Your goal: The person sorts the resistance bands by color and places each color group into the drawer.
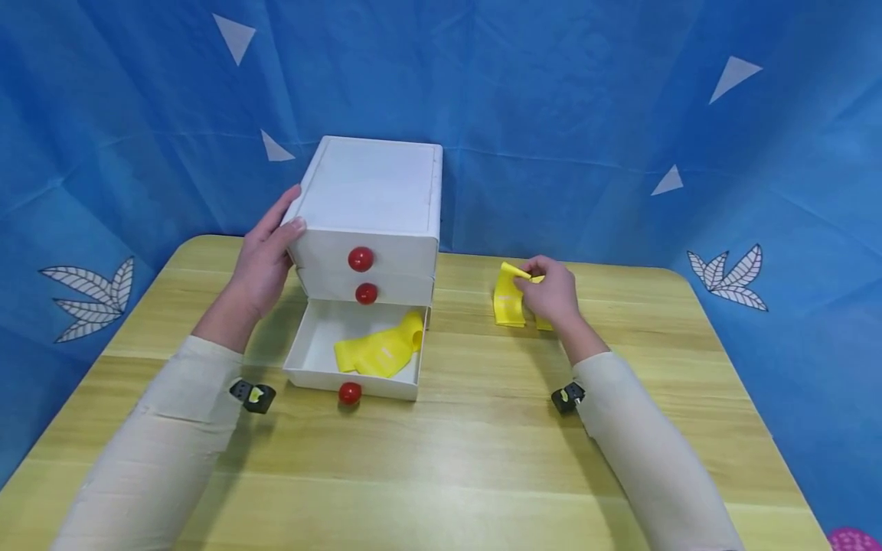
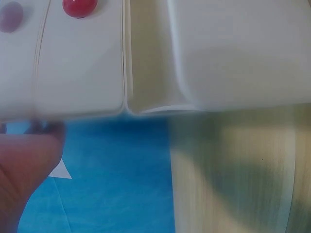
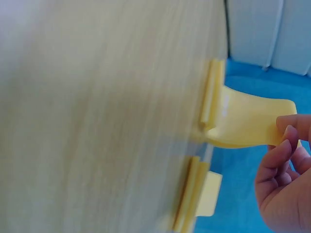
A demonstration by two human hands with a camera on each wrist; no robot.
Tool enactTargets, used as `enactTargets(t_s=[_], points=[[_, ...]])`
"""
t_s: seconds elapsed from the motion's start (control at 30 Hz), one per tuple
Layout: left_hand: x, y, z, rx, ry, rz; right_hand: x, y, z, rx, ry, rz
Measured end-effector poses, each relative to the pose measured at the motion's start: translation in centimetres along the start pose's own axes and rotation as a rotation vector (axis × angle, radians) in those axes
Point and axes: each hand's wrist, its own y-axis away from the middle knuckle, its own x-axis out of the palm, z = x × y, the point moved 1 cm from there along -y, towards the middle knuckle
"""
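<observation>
A white drawer cabinet with red round knobs stands at the back left of the table, its lowest drawer pulled out. In that drawer lies a crumpled yellow resistance band. My left hand rests against the cabinet's left side, fingers stretched along it and thumb at the front top corner. To the right of the cabinet, my right hand pinches the upper end of another yellow resistance band; its lower part stays folded on the table. A second folded band sits beside it, partly behind the hand in the head view.
The wooden table has rounded back corners. A blue cloth with white triangles and leaf prints hangs behind and around it. A pink round thing shows at the lower right edge.
</observation>
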Motion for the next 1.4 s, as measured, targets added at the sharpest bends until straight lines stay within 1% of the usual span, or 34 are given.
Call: enactTargets(t_s=[0.13, 0.27, 0.6, 0.77, 0.9, 1.0, 1.17, 1.3, 1.4], points=[[-0.1, 0.0, 0.0, 0.001, 0.014, 0.002, -0.4, 1.3, 0.9, -0.035, -0.024, -0.027], [-0.2, 0.2, 0.0, -0.009, 0.005, 0.000, -0.7, 2.6, 1.8, -0.044, -0.054, -0.048], [0.0, 0.3, -0.1, -0.009, 0.001, 0.002, -2.3, 5.6, 3.5, -0.024, -0.164, -0.072], [-0.1, 0.2, -0.2, -0.009, 0.003, -0.004, -3.0, 6.9, 4.6, -0.032, -0.227, -0.061], [0.0, 0.2, -0.2, -0.008, 0.010, 0.000, -3.3, 8.0, 6.0, -0.082, -0.281, -0.062], [0.0, 0.1, -0.2, -0.005, 0.012, 0.004, -3.4, 8.9, 7.3, -0.142, -0.320, -0.058], [0.0, 0.2, -0.2, -0.004, 0.018, 0.007, -3.1, 10.4, 10.1, -0.246, -0.408, -0.022], [0.0, 0.1, -0.2, -0.004, 0.017, 0.007, -2.2, 11.2, 12.3, -0.301, -0.487, 0.024], [0.0, 0.2, -0.2, -0.009, 0.013, 0.006, -0.9, 11.4, 13.6, -0.321, -0.518, 0.063]])
